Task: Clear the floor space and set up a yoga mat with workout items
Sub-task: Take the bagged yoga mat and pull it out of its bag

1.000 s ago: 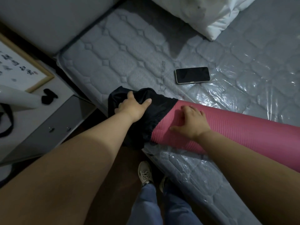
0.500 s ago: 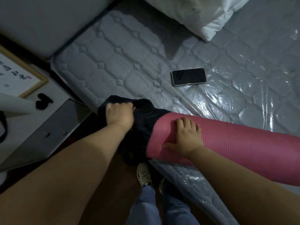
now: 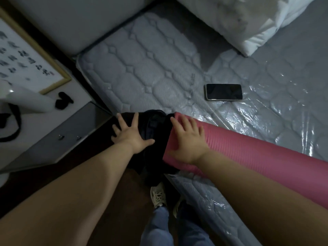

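Note:
A rolled pink yoga mat [image 3: 257, 157] lies across the near edge of the mattress [image 3: 150, 71], running off to the right. Its left end sits partly inside a black fabric bag [image 3: 156, 132] that hangs over the mattress edge. My left hand [image 3: 129, 134] lies flat on the black bag with fingers spread. My right hand [image 3: 186, 139] rests flat on the pink mat's left end, fingers straight and pointing away from me.
A black phone [image 3: 224, 91] lies on the plastic-wrapped mattress beyond the mat. A white pillow [image 3: 248, 22] sits at the top right. A white nightstand [image 3: 44, 121] with a framed picture [image 3: 26, 59] stands at left. My shoes [image 3: 158, 196] stand on the dark floor.
My left hand has let go of the bunched bag fabric and now lies spread flat on it. My right hand has slid toward the mat's left end. More pink mat shows outside the bag.

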`<state>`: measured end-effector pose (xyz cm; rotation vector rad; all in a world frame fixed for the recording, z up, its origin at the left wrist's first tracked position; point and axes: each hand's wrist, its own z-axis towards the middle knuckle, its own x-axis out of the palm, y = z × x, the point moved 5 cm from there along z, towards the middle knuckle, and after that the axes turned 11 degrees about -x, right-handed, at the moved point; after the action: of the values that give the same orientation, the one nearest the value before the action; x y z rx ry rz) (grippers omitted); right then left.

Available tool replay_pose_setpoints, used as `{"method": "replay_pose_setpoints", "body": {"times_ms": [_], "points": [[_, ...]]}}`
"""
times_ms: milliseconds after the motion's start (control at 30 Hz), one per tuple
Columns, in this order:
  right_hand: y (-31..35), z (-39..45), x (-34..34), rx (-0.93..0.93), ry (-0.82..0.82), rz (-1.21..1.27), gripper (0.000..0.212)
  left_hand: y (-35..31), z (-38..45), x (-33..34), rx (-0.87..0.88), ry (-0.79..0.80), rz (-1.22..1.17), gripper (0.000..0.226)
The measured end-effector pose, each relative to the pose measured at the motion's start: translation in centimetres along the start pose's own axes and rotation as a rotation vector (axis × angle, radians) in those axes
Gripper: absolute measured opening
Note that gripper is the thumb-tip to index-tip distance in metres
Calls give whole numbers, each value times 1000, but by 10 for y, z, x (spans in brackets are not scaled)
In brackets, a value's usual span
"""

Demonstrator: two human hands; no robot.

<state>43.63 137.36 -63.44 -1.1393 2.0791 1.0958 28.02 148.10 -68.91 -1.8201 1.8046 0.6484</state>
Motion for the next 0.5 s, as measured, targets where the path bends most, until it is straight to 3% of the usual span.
{"method": "replay_pose_setpoints", "body": {"times_ms": [133,267,300,433,500], "points": [[5,19,13,51,18,-115,106,2,11,26,74,117,-86,118],[1,23,18,49,-27,-125,102,-7,20,55,215,129,-83,110],[0,22,19,46,-34,-132,102,-9,21,56,205,98,-71,110],[-5,21,22,36,-56,-133,100,-16,33,24,175,-322,183,116],[-7,27,24,35,-65,-155,98,-19,51,14,209,-344,286,120]]}}
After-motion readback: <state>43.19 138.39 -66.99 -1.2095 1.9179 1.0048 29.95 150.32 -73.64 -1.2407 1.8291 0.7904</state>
